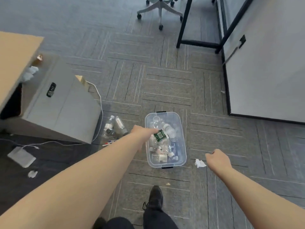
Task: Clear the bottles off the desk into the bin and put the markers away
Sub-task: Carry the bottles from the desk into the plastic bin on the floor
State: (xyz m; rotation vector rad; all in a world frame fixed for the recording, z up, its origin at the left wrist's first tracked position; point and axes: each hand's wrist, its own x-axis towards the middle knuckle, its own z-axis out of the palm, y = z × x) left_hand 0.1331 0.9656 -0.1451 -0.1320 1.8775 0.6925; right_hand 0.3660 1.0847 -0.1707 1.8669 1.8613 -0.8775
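1. Left hand [142, 132] grips a green-labelled bottle [159, 136] over the clear bin [182, 156]
2. Right hand [216, 157] loosely curled – empty
3. Light, crushable plastic – I'd hold mid-body, gently

- The left hand [142, 132] reaches over the bin [183, 156] at its 9 o'clock rim; its fingers lie behind the green-labelled bottle [159, 135], so the grip cannot be read.
- The right hand [217, 158] is curled, knuckles up; whether it encloses anything is hidden.
- Bottles in the bin overlap; no count possible.
- The markers [109, 143] are too small to tell colours surely.
- The office chair [159, 9] is cut off at 12 o'clock.
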